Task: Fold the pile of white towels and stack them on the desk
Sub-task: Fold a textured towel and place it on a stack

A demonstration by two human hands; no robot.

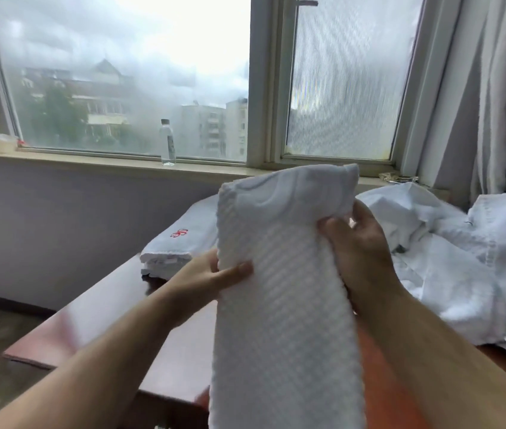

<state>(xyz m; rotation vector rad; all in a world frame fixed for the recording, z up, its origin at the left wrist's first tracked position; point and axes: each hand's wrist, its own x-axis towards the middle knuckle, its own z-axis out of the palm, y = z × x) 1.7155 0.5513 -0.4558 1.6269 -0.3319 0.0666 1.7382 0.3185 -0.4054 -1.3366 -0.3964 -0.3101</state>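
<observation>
Gripping a white waffle-weave towel [282,305] upright above the desk [96,323], left hand [211,280] pinches its left edge with thumb on front, right hand [360,252] clutches the right edge near the top. Folded towels [180,243] with red embroidery sit on the desk behind the held towel, left; unfolded pile [450,267] lies right. Water bottle [168,142] stands on the windowsill behind the desk.
</observation>
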